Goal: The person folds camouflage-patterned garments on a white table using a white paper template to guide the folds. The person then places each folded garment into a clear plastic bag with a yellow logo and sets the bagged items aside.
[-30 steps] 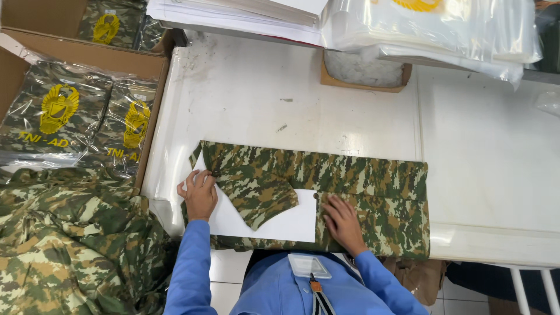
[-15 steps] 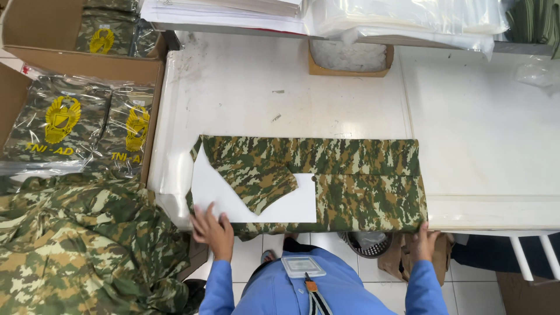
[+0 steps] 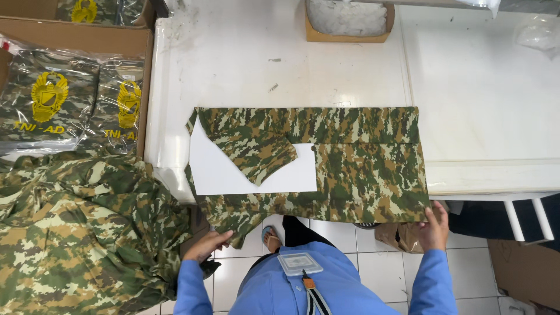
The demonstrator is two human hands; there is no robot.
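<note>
A camouflage shirt [image 3: 350,157] lies spread on the white table [image 3: 280,64], folded around a white cardboard sheet [image 3: 233,175], with one sleeve folded across the sheet. Its near edge hangs off the table's front. My left hand [image 3: 207,245] is below the table edge, fingers on the hanging lower left part of the shirt. At the lower right corner, my right hand [image 3: 434,227] pinches the hem of the shirt. Both arms wear blue sleeves.
A heap of camouflage garments [image 3: 76,233] lies at the left. Behind it a cardboard box [image 3: 128,41] holds bagged camouflage shirts [image 3: 52,99] with yellow emblems. A small cardboard tray [image 3: 350,20] of white material stands at the table's back. Tiled floor lies below.
Both hands have left the top of the shirt and dropped to its near edge, left at the hanging corner, right at the lower right hem. The camera view shifted toward me.
</note>
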